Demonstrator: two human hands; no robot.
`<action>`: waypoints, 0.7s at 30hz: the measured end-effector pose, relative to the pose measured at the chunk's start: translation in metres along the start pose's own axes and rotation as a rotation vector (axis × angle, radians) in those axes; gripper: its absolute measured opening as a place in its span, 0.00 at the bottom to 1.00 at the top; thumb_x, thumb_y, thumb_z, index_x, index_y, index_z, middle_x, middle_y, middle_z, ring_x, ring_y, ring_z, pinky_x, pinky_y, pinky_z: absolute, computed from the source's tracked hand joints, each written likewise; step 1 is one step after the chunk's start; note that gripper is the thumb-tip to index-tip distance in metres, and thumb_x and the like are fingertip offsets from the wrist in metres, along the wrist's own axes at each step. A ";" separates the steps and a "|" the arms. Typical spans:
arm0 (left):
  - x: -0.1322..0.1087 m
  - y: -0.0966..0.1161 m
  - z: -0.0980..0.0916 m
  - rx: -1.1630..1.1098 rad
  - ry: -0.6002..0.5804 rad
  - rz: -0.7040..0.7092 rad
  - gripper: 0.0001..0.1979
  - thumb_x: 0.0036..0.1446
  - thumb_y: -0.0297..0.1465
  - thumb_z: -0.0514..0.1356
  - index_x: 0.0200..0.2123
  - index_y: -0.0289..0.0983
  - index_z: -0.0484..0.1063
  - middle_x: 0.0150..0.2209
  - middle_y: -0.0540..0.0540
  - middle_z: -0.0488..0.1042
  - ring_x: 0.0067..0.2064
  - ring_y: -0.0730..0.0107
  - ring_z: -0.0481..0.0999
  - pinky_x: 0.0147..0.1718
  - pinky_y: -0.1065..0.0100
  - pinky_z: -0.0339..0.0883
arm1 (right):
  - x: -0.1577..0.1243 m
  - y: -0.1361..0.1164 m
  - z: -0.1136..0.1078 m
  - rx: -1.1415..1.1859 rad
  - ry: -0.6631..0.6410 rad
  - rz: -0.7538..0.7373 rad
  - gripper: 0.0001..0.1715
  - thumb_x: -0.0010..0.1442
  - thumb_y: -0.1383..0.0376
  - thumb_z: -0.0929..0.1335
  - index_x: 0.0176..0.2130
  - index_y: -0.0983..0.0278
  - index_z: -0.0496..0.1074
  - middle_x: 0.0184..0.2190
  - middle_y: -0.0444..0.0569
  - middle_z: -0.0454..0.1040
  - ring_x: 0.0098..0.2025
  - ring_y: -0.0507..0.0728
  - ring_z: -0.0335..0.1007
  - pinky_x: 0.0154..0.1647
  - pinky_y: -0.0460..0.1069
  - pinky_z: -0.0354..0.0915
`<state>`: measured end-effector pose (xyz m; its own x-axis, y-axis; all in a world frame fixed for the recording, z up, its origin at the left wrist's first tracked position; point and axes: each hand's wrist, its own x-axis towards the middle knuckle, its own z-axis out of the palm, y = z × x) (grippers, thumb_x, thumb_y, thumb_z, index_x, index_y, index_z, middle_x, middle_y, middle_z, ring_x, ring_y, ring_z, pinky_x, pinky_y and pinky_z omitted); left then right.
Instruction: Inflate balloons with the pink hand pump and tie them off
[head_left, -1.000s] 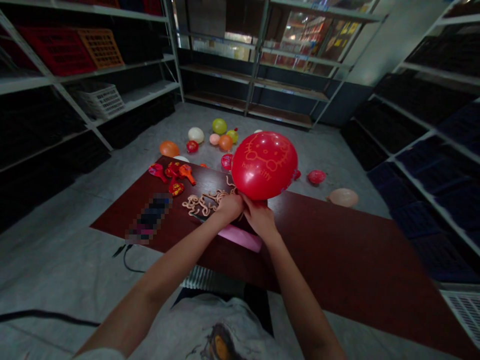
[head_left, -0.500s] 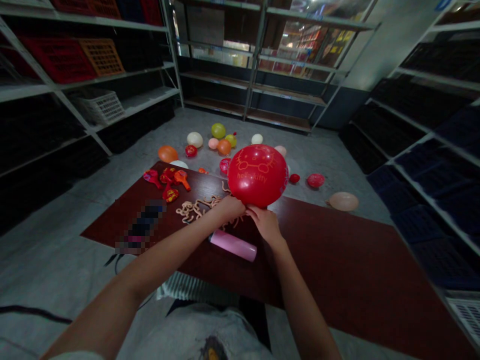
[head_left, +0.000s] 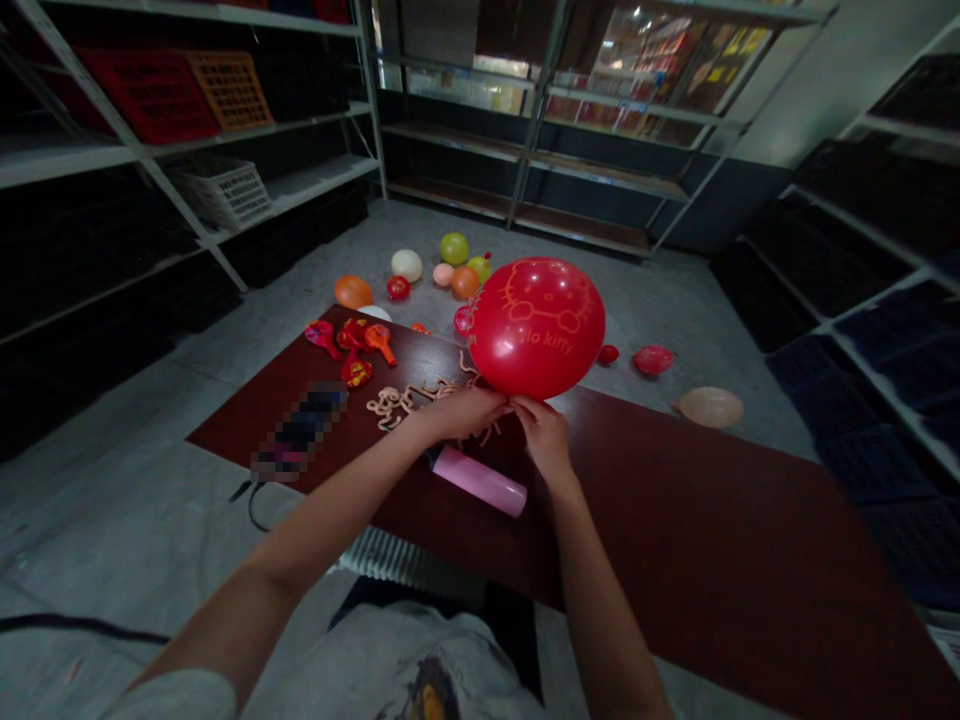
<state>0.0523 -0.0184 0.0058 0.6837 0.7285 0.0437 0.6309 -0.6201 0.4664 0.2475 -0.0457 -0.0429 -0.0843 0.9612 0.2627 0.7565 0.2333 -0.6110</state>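
Note:
A large inflated red balloon (head_left: 538, 325) printed with a cat face and "hello kitty" stands above the table. Its neck is pinched from both sides by my left hand (head_left: 480, 408) and my right hand (head_left: 544, 430), whose fingertips meet just beneath it. The neck itself is hidden by the fingers. Under and beside my left hand lies a heap of thin beige uninflated balloons (head_left: 390, 403). Nearer to me, a pink cylindrical hand pump (head_left: 480, 482) rests on the table, apart from both hands.
Limp red and orange balloons (head_left: 356, 345) lie at the left back of the dark red table (head_left: 675, 520). A blurred-out object (head_left: 300, 432) is at its left edge. Several inflated balloons (head_left: 406, 266) are scattered over the floor beyond. Metal shelves (head_left: 517, 155) with crates stand around.
The red balloon has turned and tilted, its printed face shifting to the right. Both hands stay together at its neck. The whole view has shifted slightly.

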 end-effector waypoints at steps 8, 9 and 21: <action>0.007 0.000 0.004 0.316 0.308 0.052 0.10 0.73 0.30 0.53 0.42 0.34 0.72 0.40 0.42 0.74 0.43 0.59 0.75 0.42 0.63 0.68 | 0.017 0.010 0.022 0.165 0.135 -0.006 0.18 0.68 0.55 0.63 0.43 0.57 0.82 0.41 0.48 0.85 0.42 0.58 0.82 0.47 0.52 0.73; 0.008 0.000 0.006 0.364 0.323 0.087 0.09 0.73 0.30 0.54 0.42 0.34 0.72 0.40 0.42 0.74 0.43 0.58 0.75 0.42 0.62 0.69 | 0.017 0.012 0.023 0.162 0.152 -0.012 0.18 0.68 0.56 0.64 0.43 0.58 0.82 0.41 0.48 0.85 0.41 0.59 0.82 0.47 0.52 0.73; -0.007 -0.027 0.006 -0.013 0.584 0.098 0.08 0.72 0.32 0.57 0.50 0.37 0.72 0.46 0.42 0.77 0.48 0.61 0.77 0.50 0.63 0.68 | 0.019 -0.003 0.019 0.522 0.377 0.020 0.16 0.64 0.53 0.68 0.42 0.59 0.79 0.32 0.44 0.84 0.27 0.53 0.77 0.35 0.50 0.74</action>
<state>0.0328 -0.0087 -0.0118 0.4208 0.7100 0.5647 0.5680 -0.6916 0.4462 0.2310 -0.0254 -0.0503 0.2324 0.8704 0.4339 0.3320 0.3483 -0.8766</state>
